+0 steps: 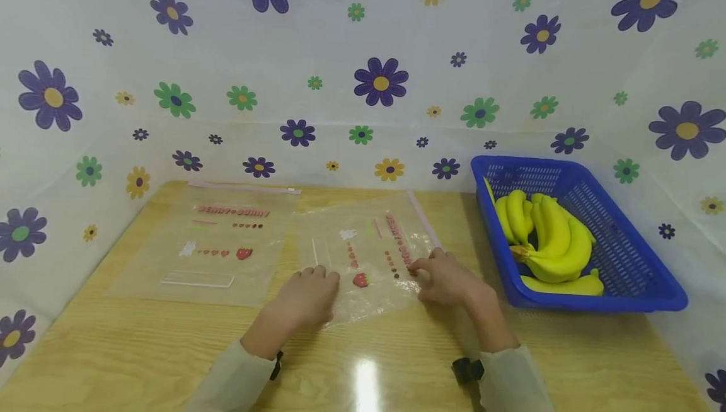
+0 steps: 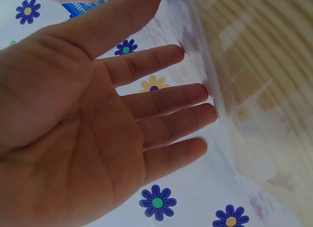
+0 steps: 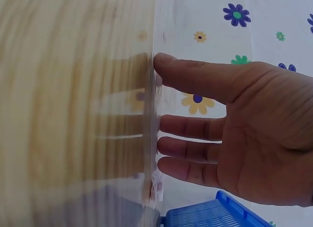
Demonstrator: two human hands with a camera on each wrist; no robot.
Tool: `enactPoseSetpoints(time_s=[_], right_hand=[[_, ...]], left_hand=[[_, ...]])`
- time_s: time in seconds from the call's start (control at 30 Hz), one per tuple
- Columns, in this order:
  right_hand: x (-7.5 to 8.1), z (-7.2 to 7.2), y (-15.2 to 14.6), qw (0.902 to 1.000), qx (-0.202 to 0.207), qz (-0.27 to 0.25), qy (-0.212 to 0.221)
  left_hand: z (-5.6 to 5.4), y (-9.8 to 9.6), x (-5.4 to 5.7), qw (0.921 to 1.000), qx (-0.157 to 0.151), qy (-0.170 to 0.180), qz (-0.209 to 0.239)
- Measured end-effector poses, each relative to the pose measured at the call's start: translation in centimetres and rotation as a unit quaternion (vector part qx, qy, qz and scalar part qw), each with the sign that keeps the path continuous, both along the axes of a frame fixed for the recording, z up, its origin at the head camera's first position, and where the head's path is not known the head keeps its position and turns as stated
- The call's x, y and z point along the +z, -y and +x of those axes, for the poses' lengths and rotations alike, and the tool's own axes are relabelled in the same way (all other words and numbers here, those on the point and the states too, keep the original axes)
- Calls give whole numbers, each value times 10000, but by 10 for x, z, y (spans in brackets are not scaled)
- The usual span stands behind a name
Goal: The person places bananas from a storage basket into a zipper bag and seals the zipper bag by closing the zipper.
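Note:
A clear zip bag (image 1: 371,302) printed with small red strawberries and pink lettering lies turned sideways on the table, its pink zip strip (image 1: 424,220) toward the right. My left hand (image 1: 309,295) rests its fingertips on the bag's left part. On the right part, near the lettering, the fingertips of my right hand (image 1: 450,280) touch the plastic. The left wrist view shows the left fingers (image 2: 166,102) spread and nearly straight. In the right wrist view, the thumb and straight fingers (image 3: 190,148) meet the bag's surface.
Another zip bag (image 1: 136,273) of the same print lies flat on the left, pink strip at the back. To the right stands a blue plastic basket (image 1: 641,302) holding several yellow bananas (image 1: 558,242). A flower-patterned white cloth (image 1: 334,34) hangs behind the wooden table (image 1: 408,368).

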State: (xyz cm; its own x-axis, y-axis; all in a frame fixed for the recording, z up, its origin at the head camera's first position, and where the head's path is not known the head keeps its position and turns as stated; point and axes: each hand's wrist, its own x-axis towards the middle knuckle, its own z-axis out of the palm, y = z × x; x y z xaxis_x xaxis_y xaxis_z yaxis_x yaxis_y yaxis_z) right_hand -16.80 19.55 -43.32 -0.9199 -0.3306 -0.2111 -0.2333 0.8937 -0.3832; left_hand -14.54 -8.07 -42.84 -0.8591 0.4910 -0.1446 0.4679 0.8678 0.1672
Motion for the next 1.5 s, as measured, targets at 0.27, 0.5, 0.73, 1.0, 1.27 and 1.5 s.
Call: enactPoseSetpoints(time_s=[0.27, 0.5, 0.73, 1.0, 1.27, 1.5], right_hand=[[-3, -2, 4, 9998, 98, 17, -159], [0, -2, 6, 9999, 154, 5, 3], [0, -5, 10, 9994, 270, -173, 121], [1, 0, 12, 9987, 295, -382, 168], [4, 2, 9, 9970, 494, -591, 58], [-5, 3, 9, 9935, 812, -791, -135]], left_hand=[[2, -3, -1, 9997, -6, -75, -232], [-12, 8, -6, 9998, 173, 53, 92], [-23, 21, -4, 9992, 174, 281, 225], [-27, 32, -2, 9987, 89, 266, 425], [-35, 40, -9, 9964, 67, 262, 802], [-39, 49, -8, 9957, 126, 318, 861]])
